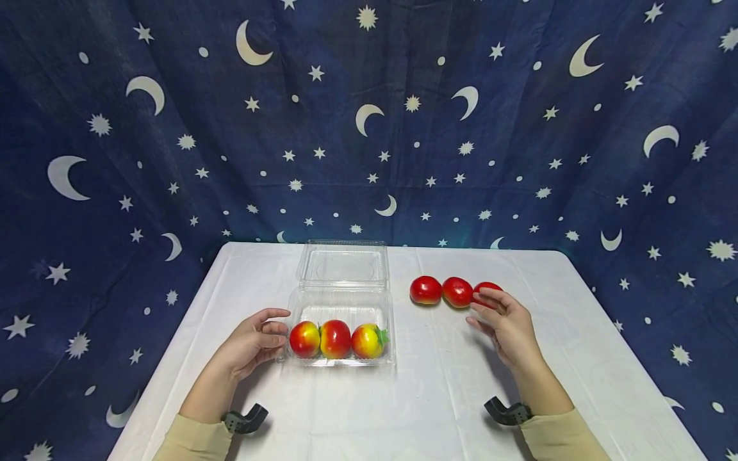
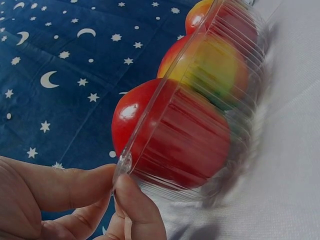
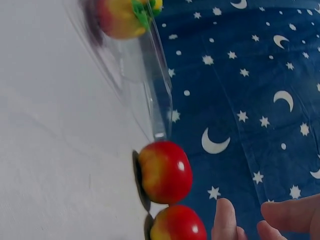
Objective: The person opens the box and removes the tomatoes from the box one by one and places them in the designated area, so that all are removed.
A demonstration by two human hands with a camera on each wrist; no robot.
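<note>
1. Plastic box [image 1: 394, 323]: from my remote seat I find it left of centre on the white table [image 1: 403, 410]. The long axis of its base [image 1: 334, 306] runs left to right. I judge the packing about half done, with the near half filled and the far half not.
2. Lid [image 1: 344, 264]: swung open toward the far edge; closing it looks like a step left.
3. Right hand [image 1: 510, 323]: I see loosely bent fingers with nothing between them, in front of the rightmost loose fruit [image 1: 486, 285]. Whether they touch it, I cannot tell.
4. Left hand [image 1: 250, 342]: thumb and forefinger pinch the left edge of the box.
5. Packed fruits [image 1: 336, 339]: three, in a left-to-right row inside.
6. Loose fruits [image 1: 457, 292]: three in a row, right of the box and farther back; I'd say these are left to load.
7. Green leaf [image 1: 383, 335]: on the rightmost packed fruit, pointing right.
</note>
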